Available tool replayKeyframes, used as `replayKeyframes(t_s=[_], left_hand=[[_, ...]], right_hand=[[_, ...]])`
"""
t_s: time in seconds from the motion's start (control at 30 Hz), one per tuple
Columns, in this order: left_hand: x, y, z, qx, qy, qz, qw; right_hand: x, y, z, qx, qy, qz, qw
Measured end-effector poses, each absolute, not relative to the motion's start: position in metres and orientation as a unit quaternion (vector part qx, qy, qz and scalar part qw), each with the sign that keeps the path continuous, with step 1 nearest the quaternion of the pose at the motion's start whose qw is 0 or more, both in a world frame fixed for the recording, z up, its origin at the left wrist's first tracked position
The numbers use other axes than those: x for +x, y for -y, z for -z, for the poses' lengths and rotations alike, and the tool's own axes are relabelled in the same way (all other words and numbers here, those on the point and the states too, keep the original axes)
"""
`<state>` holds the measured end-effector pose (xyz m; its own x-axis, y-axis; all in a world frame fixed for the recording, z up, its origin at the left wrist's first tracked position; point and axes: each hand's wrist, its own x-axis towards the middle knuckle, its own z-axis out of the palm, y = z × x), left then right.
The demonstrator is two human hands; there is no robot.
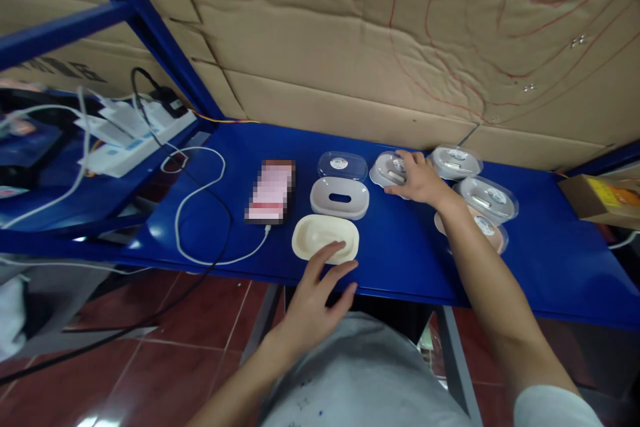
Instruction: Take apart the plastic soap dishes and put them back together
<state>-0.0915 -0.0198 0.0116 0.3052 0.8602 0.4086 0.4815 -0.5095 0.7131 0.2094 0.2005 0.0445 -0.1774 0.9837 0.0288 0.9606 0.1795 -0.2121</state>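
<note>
Item: cream soap dish (325, 237), long axis lying crosswise, left hand (313, 307) touching its near rim, grip spread wide; right hand (420, 180) resting loosely open on lidded dish (391, 169) (farther back on the tabletop (400, 247))

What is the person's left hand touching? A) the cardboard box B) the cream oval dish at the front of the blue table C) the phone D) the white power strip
B: the left hand rests its fingertips on the near edge of the cream oval dish at the front of the blue table, while the phone lies apart to its left, untouched.
</note>
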Motion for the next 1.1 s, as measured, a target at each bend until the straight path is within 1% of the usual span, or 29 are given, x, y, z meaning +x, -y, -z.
replayKeyframes(t_s=[0.1, 0.17, 0.2, 0.27, 0.33, 0.4, 0.5, 0.57, 0.6, 0.63, 0.73, 0.8, 0.87, 0.93, 1.0, 1.03, 1.07, 1.1], left_hand=[[-0.074, 0.023, -0.018, 0.694, -0.418, -0.418, 0.410], [-0.062, 0.020, -0.019, 0.609, -0.386, -0.432, 0.542], [-0.056, 0.017, -0.019, 0.560, -0.363, -0.441, 0.600], [-0.045, 0.008, -0.019, 0.467, -0.313, -0.457, 0.689], [-0.038, -0.001, -0.022, 0.395, -0.287, -0.468, 0.737], [-0.034, -0.006, -0.026, 0.344, -0.295, -0.482, 0.750], [-0.034, -0.007, -0.033, 0.278, -0.327, -0.496, 0.755], [-0.037, -0.003, -0.034, 0.242, -0.333, -0.494, 0.766], [-0.038, -0.001, -0.033, 0.232, -0.333, -0.493, 0.770], [-0.040, 0.001, -0.033, 0.226, -0.333, -0.494, 0.771], [-0.043, 0.005, -0.030, 0.225, -0.328, -0.501, 0.769], [-0.045, 0.005, -0.028, 0.232, -0.325, -0.503, 0.767], [-0.046, 0.005, -0.027, 0.244, -0.320, -0.509, 0.761], [-0.047, 0.003, -0.025, 0.261, -0.315, -0.515, 0.753], [-0.048, 0.001, -0.023, 0.277, -0.313, -0.517, 0.747], [-0.049, 0.001, -0.023, 0.282, -0.314, -0.519, 0.743], [-0.050, 0.000, -0.022, 0.286, -0.314, -0.520, 0.741], [-0.050, 0.000, -0.022, 0.290, -0.314, -0.522, 0.738]], right_hand=[[0.211, -0.167, -0.055, -0.604, 0.775, -0.121, 0.144], [0.211, -0.136, -0.064, -0.573, 0.782, -0.161, 0.187], [0.210, -0.120, -0.070, -0.552, 0.789, -0.182, 0.196], [0.206, -0.090, -0.083, -0.502, 0.811, -0.232, 0.190], [0.199, -0.069, -0.095, -0.459, 0.826, -0.285, 0.160], [0.193, -0.063, -0.101, -0.425, 0.832, -0.324, 0.145], [0.191, -0.083, -0.096, -0.420, 0.817, -0.351, 0.182], [0.194, -0.109, -0.083, -0.475, 0.788, -0.323, 0.223], [0.195, -0.123, -0.075, -0.524, 0.767, -0.288, 0.233], [0.196, -0.137, -0.066, -0.576, 0.747, -0.246, 0.222], [0.195, -0.170, -0.043, -0.672, 0.713, -0.151, 0.132], [0.194, -0.183, -0.033, -0.685, 0.712, -0.128, 0.090], [0.192, -0.185, -0.031, -0.685, 0.713, -0.124, 0.077], [0.192, -0.176, -0.037, -0.671, 0.725, -0.119, 0.102], [0.191, -0.155, -0.050, -0.608, 0.764, -0.140, 0.164], [0.190, -0.140, -0.059, -0.551, 0.793, -0.167, 0.201], [0.189, -0.125, -0.067, -0.477, 0.822, -0.223, 0.219], [0.187, -0.108, -0.076, -0.404, 0.842, -0.291, 0.206]])
